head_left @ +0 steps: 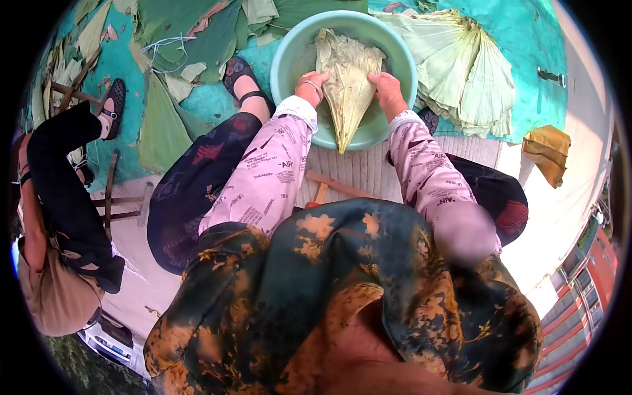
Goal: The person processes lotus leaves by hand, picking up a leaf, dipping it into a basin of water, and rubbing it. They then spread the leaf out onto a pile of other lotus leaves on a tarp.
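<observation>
A pale yellow-green folded lotus leaf bundle (352,85) is held over a light green plastic basin (280,49), its narrow pointed end toward me and its ragged wide end away. My left hand (311,89) grips its left edge, fingers partly hidden behind the leaf; a bracelet circles that wrist. On the opposite edge, my right hand (388,91) pinches the leaf with the thumb on top. Both forearms wear pink printed sleeves. What lies in the basin below the leaf is mostly hidden.
Right of the basin lies a fanned stack of pale leaves (454,72) on a teal sheet (543,52). Large green leaves (164,118) and a loose white string (168,45) lie to the left. A brown folded piece (548,153) rests far right. Another person (62,191) sits at left.
</observation>
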A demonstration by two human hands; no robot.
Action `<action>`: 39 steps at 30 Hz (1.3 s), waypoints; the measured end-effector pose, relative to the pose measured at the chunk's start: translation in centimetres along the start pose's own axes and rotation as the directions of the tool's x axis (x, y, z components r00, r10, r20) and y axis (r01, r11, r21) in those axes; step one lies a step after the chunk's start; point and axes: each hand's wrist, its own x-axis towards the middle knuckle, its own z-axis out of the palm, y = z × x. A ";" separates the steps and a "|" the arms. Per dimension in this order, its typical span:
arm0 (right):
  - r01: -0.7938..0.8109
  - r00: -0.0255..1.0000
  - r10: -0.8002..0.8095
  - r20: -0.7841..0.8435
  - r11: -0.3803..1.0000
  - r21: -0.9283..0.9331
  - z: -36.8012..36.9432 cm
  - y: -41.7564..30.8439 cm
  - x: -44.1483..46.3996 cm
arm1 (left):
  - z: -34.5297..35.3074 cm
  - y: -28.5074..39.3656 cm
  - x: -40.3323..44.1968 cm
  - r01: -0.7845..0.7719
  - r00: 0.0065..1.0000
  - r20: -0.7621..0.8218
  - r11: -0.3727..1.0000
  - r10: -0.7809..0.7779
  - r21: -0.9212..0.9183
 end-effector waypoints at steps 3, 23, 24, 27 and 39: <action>0.030 0.994 -0.023 -0.103 0.998 0.063 -0.8 0.2 -1.0 | 1.7 0.4 -1.3 -0.085 0.988 -0.122 0.993 0.094 0.076; -0.004 0.992 -0.021 0.126 0.981 0.195 -1.4 -1.2 -0.3 | 2.5 2.1 -0.1 -0.132 0.983 0.144 0.986 0.118 0.098; 0.046 0.996 -0.056 0.067 0.987 0.153 -1.3 -1.5 -0.3 | 2.3 1.6 0.6 -0.172 0.984 0.068 0.969 0.162 0.177; 0.096 0.992 -0.079 -0.102 0.980 0.175 -1.5 -1.7 -0.3 | 2.3 2.1 -2.1 -0.285 0.910 -0.271 0.949 0.312 0.134; 0.156 0.966 -0.132 -0.221 0.983 0.094 -1.9 0.2 0.4 | 1.1 2.1 -2.6 -0.424 0.882 -0.178 0.900 0.436 0.102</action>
